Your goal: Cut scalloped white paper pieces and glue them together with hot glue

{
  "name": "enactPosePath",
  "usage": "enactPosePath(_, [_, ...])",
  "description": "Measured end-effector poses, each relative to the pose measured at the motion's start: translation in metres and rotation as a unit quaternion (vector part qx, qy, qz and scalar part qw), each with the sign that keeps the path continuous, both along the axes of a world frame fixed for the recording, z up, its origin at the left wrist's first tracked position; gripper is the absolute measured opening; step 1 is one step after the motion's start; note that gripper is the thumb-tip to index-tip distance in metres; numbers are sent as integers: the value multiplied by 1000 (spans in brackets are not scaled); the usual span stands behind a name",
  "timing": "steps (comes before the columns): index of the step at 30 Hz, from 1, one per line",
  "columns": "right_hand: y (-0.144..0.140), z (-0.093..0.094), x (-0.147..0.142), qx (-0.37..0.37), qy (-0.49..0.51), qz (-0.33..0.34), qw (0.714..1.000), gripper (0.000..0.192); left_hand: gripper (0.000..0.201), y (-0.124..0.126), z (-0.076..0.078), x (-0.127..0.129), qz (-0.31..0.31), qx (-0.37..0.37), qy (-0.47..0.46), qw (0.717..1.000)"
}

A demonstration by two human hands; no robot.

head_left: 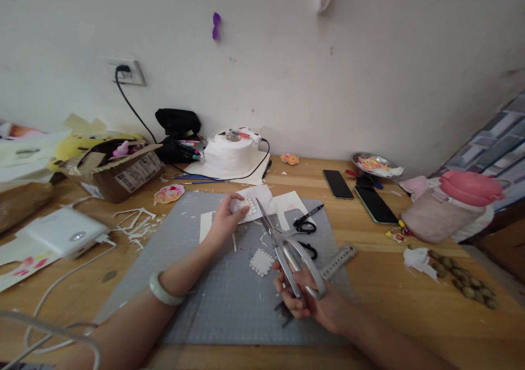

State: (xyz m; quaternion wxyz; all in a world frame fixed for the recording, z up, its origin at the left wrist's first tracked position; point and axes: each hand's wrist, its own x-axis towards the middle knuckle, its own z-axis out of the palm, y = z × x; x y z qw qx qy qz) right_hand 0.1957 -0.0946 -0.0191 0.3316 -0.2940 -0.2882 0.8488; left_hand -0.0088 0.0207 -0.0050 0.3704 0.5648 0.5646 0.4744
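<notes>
My left hand (228, 217) pinches a sheet of white paper (264, 197) that bears a drawn scalloped outline. In my right hand (303, 296) are large silver scissors (289, 255), with their blades pointing up and left at the paper's right side. Whether the blades touch the paper I cannot tell. A cut-out white scalloped shape (261, 262) lies on the grey cutting mat (213, 310), just left of the scissors. More white paper (289, 203) rests on the mat behind the blades.
Black-handled scissors (307, 227), a black pen (314, 212) and a metal ruler (338, 260) lie right of the paper. Two phones (337, 184) are farther right, near a pink-lidded bag (447, 206). A white power bank (65, 230) with cables and a cardboard box (118, 173) stand left.
</notes>
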Motion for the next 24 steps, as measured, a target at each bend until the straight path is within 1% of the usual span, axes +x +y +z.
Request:
enactPosePath(3, [0, 1, 0, 8, 9, 1, 1000, 34, 28, -1, 2, 1, 0, -3, -1, 1000])
enactPosePath(9, [0, 3, -1, 2, 11, 2, 1000, 32, 24, -2, 6, 2, -9, 12, 5, 1000])
enactPosePath(24, [-1, 1, 0, 12, 20, 4, 1000, 33, 24, 1, 4, 0, -32, 27, 31, 999])
